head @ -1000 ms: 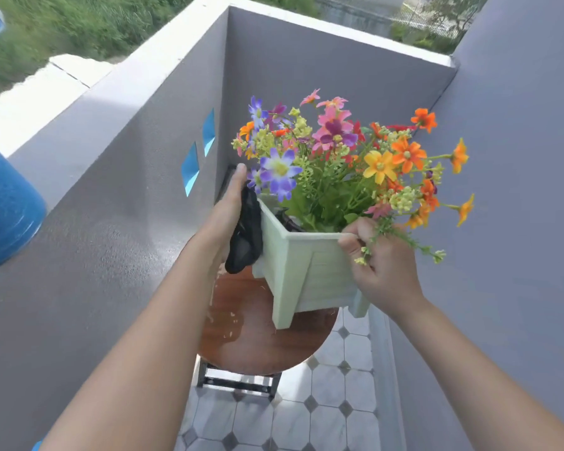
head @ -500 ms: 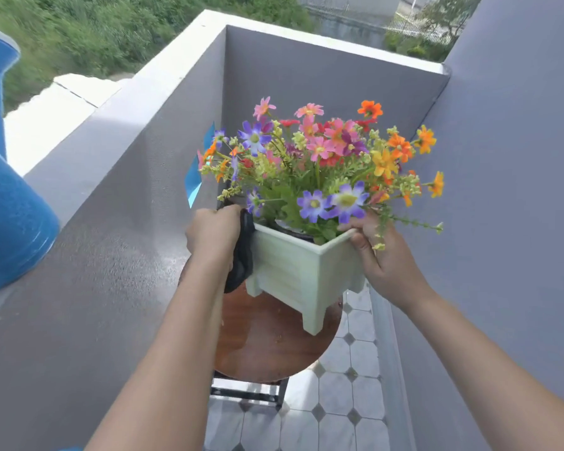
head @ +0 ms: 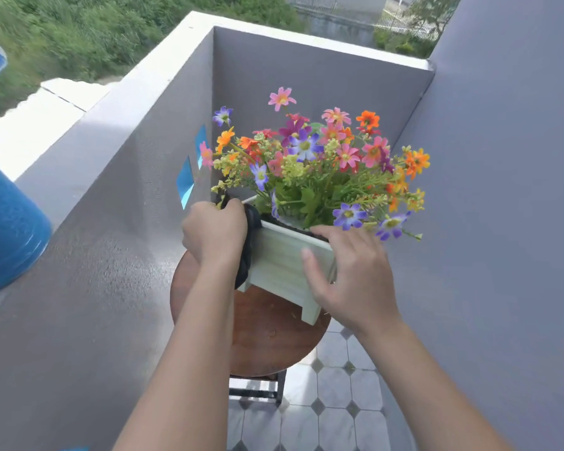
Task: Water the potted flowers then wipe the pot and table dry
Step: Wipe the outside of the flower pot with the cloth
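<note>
A pale green square pot [head: 282, 265] on short legs holds colourful flowers [head: 313, 161] and stands on a round brown wooden table [head: 274, 340]. My left hand [head: 214, 234] is closed around a black cloth [head: 249, 255] and presses it against the pot's left side. My right hand [head: 352, 275] lies on the pot's near right corner, fingers spread, thumb on the front face and fingertips at the rim. Most of the cloth is hidden behind my left hand.
A blue watering can [head: 4, 219] stands on the grey parapet wall [head: 88, 242] at far left. Grey walls close in at the back and right [head: 502, 222]. Tiled floor [head: 336, 415] shows below the table. Two blue openings [head: 186, 182] pierce the left wall.
The pot has been turned and lowered onto the table. My right hand has shifted from gripping the rim to lying spread over the near corner. My left hand still presses the cloth on the left side.
</note>
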Available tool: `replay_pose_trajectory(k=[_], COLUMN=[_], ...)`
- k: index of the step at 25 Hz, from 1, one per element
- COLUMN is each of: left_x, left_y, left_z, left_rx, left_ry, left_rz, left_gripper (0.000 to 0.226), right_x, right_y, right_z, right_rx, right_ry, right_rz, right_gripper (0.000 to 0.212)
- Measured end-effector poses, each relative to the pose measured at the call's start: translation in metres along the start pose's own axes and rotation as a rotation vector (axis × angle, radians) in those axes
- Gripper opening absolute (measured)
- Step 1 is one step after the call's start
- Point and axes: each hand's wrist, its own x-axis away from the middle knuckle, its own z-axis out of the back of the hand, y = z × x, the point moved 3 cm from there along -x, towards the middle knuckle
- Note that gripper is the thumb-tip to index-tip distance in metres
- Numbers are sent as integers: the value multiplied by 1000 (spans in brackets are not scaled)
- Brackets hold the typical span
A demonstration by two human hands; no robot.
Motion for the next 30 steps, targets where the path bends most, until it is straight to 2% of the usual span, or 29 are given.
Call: replay_pose_trajectory(k=[3, 7, 9, 13, 15, 16, 18, 21, 22, 24, 27, 28, 30], left_x=[13, 33, 30, -11, -9, -7, 13, 58, 63, 53, 21, 11, -2], left_y=[6, 7, -3, -35, -34, -34, -37, -42, -42, -43, -36, -34, -35], left_z=[1, -2, -1, -18, -30, -33, -25, -8, -7, -14, -31, -36, -48], left_rx=[-18, -42, 61, 313, 277, 234, 176, 355, 380, 450, 547, 512, 296], left_ry=[47, 75, 50, -75, -162, -216, -287, -368, -349, -287, -345, -384, -427], left_rz=[-57, -263, -288, 45, 192, 177, 50, -187, -255, -238, -96, -100, -88], left_gripper=[31, 45, 52, 56, 82, 91, 79, 34, 26, 25, 23, 27, 34], right_x=[-4, 2, -2, -14, -15, -15, -19, -24, -25, -24, -21, -20, -19], right_y=[0, 19, 32, 50, 55, 56, 58, 64, 67, 71, 74, 73, 67], right_z=[-10, -14, -12, -4, -1, -1, -3, -6, -7, -9, -8, -8, -6], right_rx=[188, 31, -65, -106, -109, -112, -110, -113, -126, -150, -167, -173, -189], right_ry=[19, 7, -40, -136, -140, -139, -139, -141, -154, -190, -211, -207, -179], right_rz=[10, -66, -51, 63, 80, 70, 43, 36, 39, 56, 59, 57, 67], right_gripper=[33, 34, 36, 41, 37, 35, 35, 38, 39, 41, 42, 41, 36])
